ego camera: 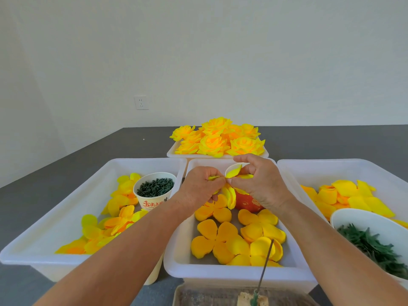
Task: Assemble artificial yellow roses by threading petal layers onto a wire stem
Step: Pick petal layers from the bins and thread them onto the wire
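Above the middle white tray [223, 271], my left hand [199, 189] and my right hand [260, 183] pinch small yellow petal layers [231, 188] between their fingertips. Some petals hang down below the fingers. Orange-yellow four-lobed petal layers [217, 237] lie flat in that tray. A thin wire stem [266, 265] stands upright on a block at the near edge, in front of the tray, with no hand on it. Finished yellow roses [217, 139] fill a tray at the back.
The left tray [66, 206] holds loose yellow petals and a paper cup of dark green pieces [155, 186]. The right tray [344, 166] holds more petals and a white bowl of green parts [373, 244]. A red-orange cup [248, 203] sits under my hands.
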### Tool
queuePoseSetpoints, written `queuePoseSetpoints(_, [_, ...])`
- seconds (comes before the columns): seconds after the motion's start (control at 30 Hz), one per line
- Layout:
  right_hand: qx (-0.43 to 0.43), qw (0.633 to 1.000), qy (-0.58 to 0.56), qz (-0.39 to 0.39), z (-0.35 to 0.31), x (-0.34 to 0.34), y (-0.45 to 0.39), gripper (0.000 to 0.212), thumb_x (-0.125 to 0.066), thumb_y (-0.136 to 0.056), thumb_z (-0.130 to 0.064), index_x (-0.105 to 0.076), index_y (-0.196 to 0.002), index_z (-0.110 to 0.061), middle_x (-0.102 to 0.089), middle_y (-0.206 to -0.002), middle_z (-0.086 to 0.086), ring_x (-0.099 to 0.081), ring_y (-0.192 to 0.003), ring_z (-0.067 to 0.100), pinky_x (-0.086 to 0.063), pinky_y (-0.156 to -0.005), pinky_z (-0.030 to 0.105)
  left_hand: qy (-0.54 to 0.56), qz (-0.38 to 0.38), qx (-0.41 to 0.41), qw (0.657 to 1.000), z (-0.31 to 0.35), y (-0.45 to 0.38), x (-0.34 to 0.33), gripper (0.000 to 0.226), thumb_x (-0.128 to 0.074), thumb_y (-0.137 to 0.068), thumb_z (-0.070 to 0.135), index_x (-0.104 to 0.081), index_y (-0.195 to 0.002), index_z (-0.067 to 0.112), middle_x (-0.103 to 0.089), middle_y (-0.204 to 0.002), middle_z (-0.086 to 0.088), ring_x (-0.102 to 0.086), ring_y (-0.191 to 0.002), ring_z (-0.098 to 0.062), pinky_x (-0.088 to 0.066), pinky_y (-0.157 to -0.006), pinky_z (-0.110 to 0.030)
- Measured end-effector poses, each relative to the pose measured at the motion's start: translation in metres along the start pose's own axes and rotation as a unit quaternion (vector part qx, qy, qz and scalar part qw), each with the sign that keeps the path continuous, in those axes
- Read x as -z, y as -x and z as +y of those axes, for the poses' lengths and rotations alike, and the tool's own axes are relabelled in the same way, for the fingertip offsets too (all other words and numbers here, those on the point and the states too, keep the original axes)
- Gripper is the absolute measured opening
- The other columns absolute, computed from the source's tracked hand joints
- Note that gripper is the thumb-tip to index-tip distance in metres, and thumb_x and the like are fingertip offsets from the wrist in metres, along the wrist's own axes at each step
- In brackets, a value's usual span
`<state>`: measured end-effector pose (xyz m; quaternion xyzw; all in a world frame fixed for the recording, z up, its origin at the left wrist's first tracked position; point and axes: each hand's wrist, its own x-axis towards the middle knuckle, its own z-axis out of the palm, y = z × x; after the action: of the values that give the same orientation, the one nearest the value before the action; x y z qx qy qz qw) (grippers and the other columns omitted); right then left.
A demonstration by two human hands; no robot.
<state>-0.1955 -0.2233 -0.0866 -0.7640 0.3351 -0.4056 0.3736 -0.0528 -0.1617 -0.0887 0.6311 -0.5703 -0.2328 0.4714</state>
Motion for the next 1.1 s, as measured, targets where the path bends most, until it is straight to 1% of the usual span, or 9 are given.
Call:
queuePoseSetpoints(0.07, [0.006, 1.000, 0.018, 0.002, 0.0003, -0.0008, -0.0005, 0.051, -0.078, -0.072, -0.014, -0.059, -0.120, -0.023, -0.070, -0.100, 0.002, -0.064, -0.095, 0.013, -0.051, -0.082, 0.028, -0.002, -0.001, 0.004, 1.000, -0.0004, 0.0000, -0.0001, 0.024, -0.056, -0.090, 0.009, -0.060, -0.068, 0.019, -0.052, -0.039, 0.011, -0.049, -0.038, -0.002, -0.043, -0.043, -0.018])
queuePoseSetpoints(0.2, [0.015, 0.999, 0.034, -0.001, 0.0008, -0.0007, -0.0007, 0.051, -0.077, -0.073, -0.014, -0.060, -0.120, -0.023, -0.070, -0.102, 0.001, -0.063, -0.095, 0.009, -0.041, -0.070, 0.010, -0.012, -0.002, 0.001, 1.000, -0.0010, 0.0002, 0.0000, 0.023, -0.058, -0.090, 0.011, -0.060, -0.068, 0.020, -0.051, -0.040, 0.011, -0.050, -0.039, -0.003, -0.044, -0.044, -0.019])
queuePoseSetpoints(0.27, [0.015, 0.999, 0.038, -0.004, 0.0007, -0.0006, -0.0005, 0.051, -0.077, -0.073, -0.013, -0.060, -0.120, -0.023, -0.070, -0.102, 0.000, -0.063, -0.094, 0.007, -0.038, -0.066, 0.007, -0.016, -0.003, 0.001, 1.000, -0.0009, 0.0001, -0.0001, 0.023, -0.058, -0.090, 0.013, -0.060, -0.068, 0.022, -0.052, -0.040, 0.011, -0.050, -0.040, -0.002, -0.045, -0.044, -0.018])
queuePoseSetpoints(0.4, [0.013, 0.999, 0.044, -0.005, 0.0006, -0.0004, 0.0000, 0.050, -0.076, -0.074, -0.014, -0.059, -0.120, -0.024, -0.070, -0.101, 0.000, -0.062, -0.094, 0.008, -0.036, -0.067, 0.007, -0.020, -0.006, 0.002, 1.000, -0.0012, 0.0004, -0.0006, 0.024, -0.058, -0.089, 0.014, -0.060, -0.068, 0.024, -0.052, -0.041, 0.010, -0.050, -0.039, -0.001, -0.045, -0.044, -0.017])
queuePoseSetpoints(0.5, [0.011, 0.999, 0.052, -0.008, 0.0009, -0.0003, 0.0001, 0.049, -0.074, -0.075, -0.014, -0.059, -0.120, -0.025, -0.070, -0.096, -0.002, -0.062, -0.093, 0.010, -0.037, -0.067, 0.010, -0.030, 0.000, 0.006, 1.000, -0.0019, 0.0001, -0.0006, 0.024, -0.061, -0.087, 0.014, -0.060, -0.066, 0.024, -0.053, -0.045, 0.003, -0.049, -0.039, -0.003, -0.046, -0.047, -0.021])
queuePoseSetpoints(0.7, [0.002, 0.999, 0.045, -0.022, -0.0011, 0.0002, 0.0003, 0.047, -0.073, -0.074, -0.010, -0.060, -0.116, -0.027, -0.068, -0.080, -0.015, -0.061, -0.083, 0.003, -0.042, -0.064, 0.016, -0.098, 0.033, -0.039, 0.994, -0.0018, -0.0014, -0.0014, 0.016, -0.069, -0.077, 0.012, -0.059, -0.067, 0.019, -0.053, -0.055, 0.008, -0.049, -0.045, -0.002, -0.042, -0.045, -0.017])
queuePoseSetpoints(0.87, [-0.006, 0.999, 0.044, -0.024, -0.0007, 0.0003, -0.0006, 0.046, -0.074, -0.074, -0.010, -0.060, -0.115, -0.026, -0.069, -0.081, -0.011, -0.063, -0.079, 0.004, -0.044, -0.062, 0.018, -0.169, 0.053, -0.087, 0.980, -0.0022, -0.0025, -0.0004, 0.015, -0.066, -0.078, 0.013, -0.058, -0.066, 0.009, -0.045, -0.055, 0.005, -0.040, -0.054, -0.006, -0.033, -0.051, -0.016])
queuePoseSetpoints(1.0, [0.000, 0.998, 0.069, -0.007, 0.0017, 0.0004, -0.0004, 0.046, -0.072, -0.073, -0.010, -0.060, -0.115, -0.023, -0.068, -0.085, 0.000, -0.055, -0.067, 0.004, -0.038, -0.056, 0.019, -0.168, 0.048, -0.087, 0.981, -0.0013, -0.0008, 0.0002, 0.008, -0.064, -0.081, 0.013, -0.061, -0.074, 0.010, -0.052, -0.065, 0.001, -0.044, -0.062, -0.012, -0.033, -0.050, -0.017])
queuePoseSetpoints(1.1, [0.009, 0.995, 0.102, -0.003, 0.0028, -0.0013, -0.0002, 0.048, -0.072, -0.073, -0.012, -0.059, -0.117, -0.024, -0.065, -0.086, -0.001, -0.053, -0.072, 0.006, -0.038, -0.059, 0.019, -0.165, 0.039, -0.093, 0.981, 0.0002, -0.0001, 0.0000, 0.006, -0.063, -0.083, 0.010, -0.062, -0.078, 0.007, -0.054, -0.069, -0.003, -0.045, -0.064, -0.013, -0.035, -0.050, -0.016])
